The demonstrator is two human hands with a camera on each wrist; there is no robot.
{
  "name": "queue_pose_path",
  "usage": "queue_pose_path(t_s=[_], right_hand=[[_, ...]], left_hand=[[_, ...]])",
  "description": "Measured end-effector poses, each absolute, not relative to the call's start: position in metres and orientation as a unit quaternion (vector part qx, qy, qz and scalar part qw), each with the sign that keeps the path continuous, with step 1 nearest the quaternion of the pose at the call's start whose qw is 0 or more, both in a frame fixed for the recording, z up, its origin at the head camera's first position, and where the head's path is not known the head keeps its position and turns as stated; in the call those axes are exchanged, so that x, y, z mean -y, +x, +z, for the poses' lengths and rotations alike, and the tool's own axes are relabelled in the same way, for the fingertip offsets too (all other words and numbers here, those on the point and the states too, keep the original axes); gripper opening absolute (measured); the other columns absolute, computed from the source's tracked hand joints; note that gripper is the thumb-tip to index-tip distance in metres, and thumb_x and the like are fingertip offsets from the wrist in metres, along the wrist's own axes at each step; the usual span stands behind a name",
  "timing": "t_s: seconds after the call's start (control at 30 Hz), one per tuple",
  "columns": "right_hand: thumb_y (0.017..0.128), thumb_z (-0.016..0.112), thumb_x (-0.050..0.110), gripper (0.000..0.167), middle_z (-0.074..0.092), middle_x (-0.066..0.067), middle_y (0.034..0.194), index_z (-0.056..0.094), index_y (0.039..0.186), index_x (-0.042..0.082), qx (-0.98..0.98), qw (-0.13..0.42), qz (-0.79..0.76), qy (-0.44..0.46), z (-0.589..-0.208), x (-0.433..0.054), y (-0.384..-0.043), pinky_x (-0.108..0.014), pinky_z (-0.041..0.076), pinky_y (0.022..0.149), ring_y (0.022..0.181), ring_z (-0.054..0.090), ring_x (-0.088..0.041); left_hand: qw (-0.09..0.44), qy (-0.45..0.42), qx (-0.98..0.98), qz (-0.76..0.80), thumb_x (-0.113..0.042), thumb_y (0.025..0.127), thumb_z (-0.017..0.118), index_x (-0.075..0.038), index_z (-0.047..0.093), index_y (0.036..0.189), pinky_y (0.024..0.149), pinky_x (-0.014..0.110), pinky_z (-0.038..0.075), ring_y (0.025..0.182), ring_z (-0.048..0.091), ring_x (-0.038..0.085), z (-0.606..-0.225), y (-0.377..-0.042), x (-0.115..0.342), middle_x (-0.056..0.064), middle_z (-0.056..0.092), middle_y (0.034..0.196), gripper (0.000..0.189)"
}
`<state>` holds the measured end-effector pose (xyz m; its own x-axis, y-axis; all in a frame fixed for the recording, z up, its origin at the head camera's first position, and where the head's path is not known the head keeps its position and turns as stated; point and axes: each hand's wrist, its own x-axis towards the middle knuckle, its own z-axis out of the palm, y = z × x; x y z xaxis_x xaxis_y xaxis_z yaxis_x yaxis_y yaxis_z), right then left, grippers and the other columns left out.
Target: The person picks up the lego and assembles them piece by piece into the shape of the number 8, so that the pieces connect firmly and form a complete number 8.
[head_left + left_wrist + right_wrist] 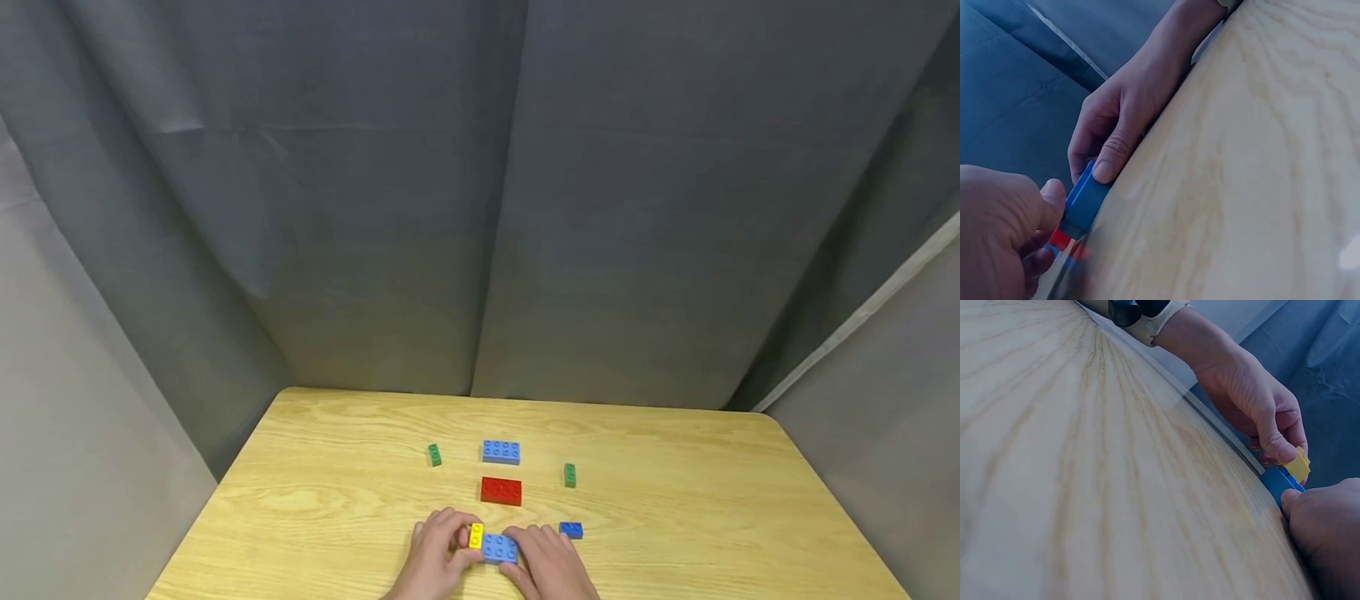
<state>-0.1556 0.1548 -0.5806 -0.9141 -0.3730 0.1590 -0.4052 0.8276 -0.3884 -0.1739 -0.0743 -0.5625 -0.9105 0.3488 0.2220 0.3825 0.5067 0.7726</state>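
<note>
My left hand (437,552) pinches a small yellow brick (476,536) between thumb and fingers, at the left end of a light blue brick (500,548). In the right wrist view the yellow brick (1299,465) sits higher than the blue brick (1277,482) and overlaps its end. Thumb and fingers of my right hand (550,562) grip the blue brick's right end. Seen from the left wrist, that brick (1087,199) lies low at the tabletop between both hands.
Just beyond the hands lies a red brick (501,492), with another light blue brick (501,452) behind it. Small green bricks lie at left (434,455) and right (570,476). A small dark blue brick (572,530) is beside my right hand. Grey curtains (375,208) surround the wooden table (315,467).
</note>
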Motion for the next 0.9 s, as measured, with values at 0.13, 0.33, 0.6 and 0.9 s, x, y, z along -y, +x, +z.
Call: queue_pose_path(t_s=[0.13, 0.33, 0.6, 0.9], right_hand=[[0.105, 0.047, 0.062, 0.053, 0.062, 0.013, 0.104, 0.064, 0.131, 0.02, 0.955, 0.035, 0.211, 0.204, -0.5815, -0.1541, -0.1536, -0.027, 0.035, 0.072, 0.085, 0.045, -0.004], [0.104, 0.049, 0.062, 0.052, 0.061, 0.015, 0.102, 0.064, 0.131, 0.02, 0.957, 0.03, 0.209, 0.2, -0.5805, -0.1532, -0.1533, -0.028, 0.035, 0.073, 0.084, 0.044, -0.005], [0.104, 0.05, 0.062, 0.051, 0.061, 0.015, 0.104, 0.064, 0.132, 0.021, 0.96, 0.027, 0.2, 0.196, -0.5795, -0.1542, -0.1565, -0.032, 0.04, 0.076, 0.087, 0.046, -0.005], [0.104, 0.051, 0.061, 0.049, 0.062, 0.014, 0.102, 0.064, 0.13, 0.021, 0.96, 0.027, 0.202, 0.194, -0.5807, -0.1535, -0.1545, -0.031, 0.037, 0.074, 0.085, 0.046, -0.005]], left_hand=[[0.0, -0.203, 0.877, -0.436, -0.027, 0.088, 0.082, -0.017, 0.071, 0.118, 0.078, 0.028, 0.027, 0.084, 0.044, 0.002, -0.5603, -0.1727, 0.0739, -0.015, 0.051, 0.085, 0.033], [0.004, -0.203, 0.881, -0.428, -0.027, 0.088, 0.082, -0.017, 0.071, 0.117, 0.077, 0.028, 0.029, 0.082, 0.045, 0.003, -0.5594, -0.173, 0.074, -0.013, 0.052, 0.085, 0.033], [0.011, -0.197, 0.882, -0.429, -0.026, 0.088, 0.083, -0.015, 0.072, 0.118, 0.079, 0.028, 0.034, 0.08, 0.046, 0.002, -0.5623, -0.1766, 0.0721, -0.013, 0.052, 0.084, 0.034], [-0.004, -0.181, 0.87, -0.459, -0.022, 0.087, 0.084, -0.01, 0.073, 0.119, 0.069, 0.021, 0.043, 0.076, 0.048, 0.001, -0.5688, -0.1756, 0.0708, -0.012, 0.053, 0.084, 0.035]])
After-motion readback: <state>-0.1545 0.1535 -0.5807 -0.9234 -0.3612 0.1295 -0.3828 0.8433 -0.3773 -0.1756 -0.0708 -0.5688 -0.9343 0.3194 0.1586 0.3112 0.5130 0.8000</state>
